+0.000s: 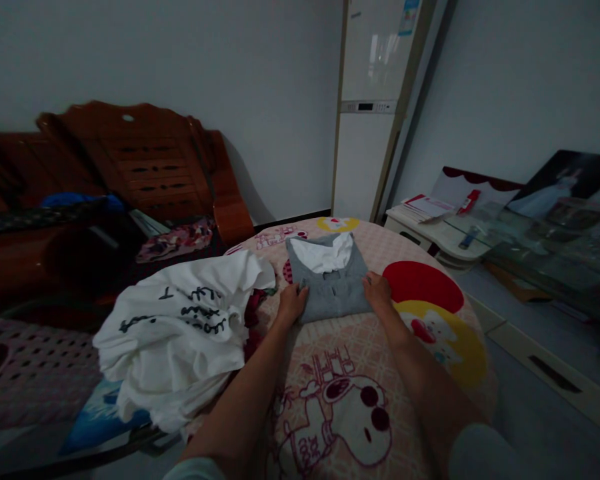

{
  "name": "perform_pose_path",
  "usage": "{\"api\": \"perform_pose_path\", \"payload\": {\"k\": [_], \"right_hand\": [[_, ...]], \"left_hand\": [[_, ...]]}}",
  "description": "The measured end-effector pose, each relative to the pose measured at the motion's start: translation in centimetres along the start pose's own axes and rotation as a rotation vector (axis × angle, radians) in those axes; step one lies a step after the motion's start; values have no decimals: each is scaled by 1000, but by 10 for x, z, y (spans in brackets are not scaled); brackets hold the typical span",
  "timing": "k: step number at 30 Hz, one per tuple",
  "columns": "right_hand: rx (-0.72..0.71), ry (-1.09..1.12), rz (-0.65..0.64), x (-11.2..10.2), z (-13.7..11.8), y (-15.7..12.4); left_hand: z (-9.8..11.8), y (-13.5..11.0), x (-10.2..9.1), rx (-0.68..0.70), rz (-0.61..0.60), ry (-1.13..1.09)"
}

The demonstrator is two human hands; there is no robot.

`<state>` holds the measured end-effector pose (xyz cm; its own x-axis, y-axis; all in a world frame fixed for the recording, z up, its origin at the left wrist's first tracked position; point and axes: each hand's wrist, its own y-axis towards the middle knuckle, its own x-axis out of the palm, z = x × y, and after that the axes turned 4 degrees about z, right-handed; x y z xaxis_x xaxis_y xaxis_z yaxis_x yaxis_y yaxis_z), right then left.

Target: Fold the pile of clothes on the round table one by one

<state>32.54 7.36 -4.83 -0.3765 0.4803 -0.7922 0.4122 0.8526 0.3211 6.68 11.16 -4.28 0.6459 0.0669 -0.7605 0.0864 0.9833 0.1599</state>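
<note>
Most of the space is taken up by the round patterned tabletop (325,340), with crumpled white clothing (180,340) heaped at its left side. Both forearms (247,393) are stretched forward, angled slightly inward. Between the hands, a folded grey shirt (333,303) is laid flat. Its left edge is touched by the left hand (292,305), its right by the right hand (379,291). The fingers are curled; whether cloth is pinched cannot be told.
</note>
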Motion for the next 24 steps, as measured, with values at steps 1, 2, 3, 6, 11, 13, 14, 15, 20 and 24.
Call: {"api": "perform_pose_path", "payload": {"k": [1, 2, 3, 6, 11, 13, 14, 15, 20, 24], "right_hand": [[-8, -48, 5, 1, 0, -3], [-15, -94, 10, 1, 0, -6], [-23, -134, 13, 1, -1, -8], [-65, -235, 37, -1, -5, -14], [-181, -234, 117, -15, -11, -24], [-345, -154, 47, -22, -10, -35], [-433, -109, -18, -24, -8, -43], [-509, -74, -89, -25, -6, -52], [-629, -95, -200, -18, -1, -77], [-507, -137, -214, -24, -13, -67]], "left_hand": [[0, -2, 1, 10, 10, 25], [1, -4, 1, 20, 19, 54], [3, -7, 2, 26, 25, 83], [10, -13, 1, -5, 69, 150], [11, -27, -7, 239, 243, 82], [5, -39, -9, 440, 110, 17], [2, -45, -9, 523, 10, -2], [-1, -52, -8, 584, -78, -10], [-5, -60, 6, 623, -163, 35], [4, -47, 1, 537, -221, 50]]}}
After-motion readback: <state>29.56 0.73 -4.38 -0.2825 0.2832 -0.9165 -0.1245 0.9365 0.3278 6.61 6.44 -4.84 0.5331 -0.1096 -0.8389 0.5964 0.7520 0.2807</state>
